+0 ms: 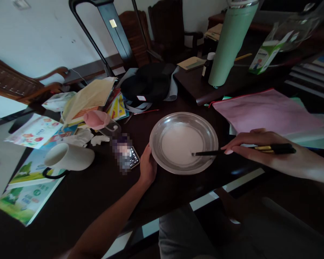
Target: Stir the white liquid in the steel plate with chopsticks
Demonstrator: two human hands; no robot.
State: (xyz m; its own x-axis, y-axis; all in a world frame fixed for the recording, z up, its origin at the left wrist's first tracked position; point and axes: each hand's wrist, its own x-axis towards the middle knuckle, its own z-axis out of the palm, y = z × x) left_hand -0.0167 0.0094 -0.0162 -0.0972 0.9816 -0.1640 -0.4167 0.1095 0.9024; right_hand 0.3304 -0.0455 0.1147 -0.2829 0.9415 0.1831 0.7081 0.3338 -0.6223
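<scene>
A round, shallow metal bowl (212, 135) sits at the table's front. A smooth, pale layer (178, 140) covers its bottom; whether it is liquid or powder I cannot tell. My left hand (148, 164) holds the bowl's left side, its fingers partly hidden beneath the rim. From the right, my right hand (261, 149) is closed around black chopsticks (209, 153) with gold bands near their thick ends. Their tips reach over the bowl's right rim to the pale layer. A phone (135, 158) with a lit, partly blurred screen lies left of my left hand.
Left are a white mug (72, 156), booklets (29, 198) and a pink-topped object (97, 119). Behind the bowl lies a black bag (148, 82). A green tumbler (230, 46), small dark bottle (207, 66) and carton (267, 57) stand back right. A pink pouch (270, 111) lies right.
</scene>
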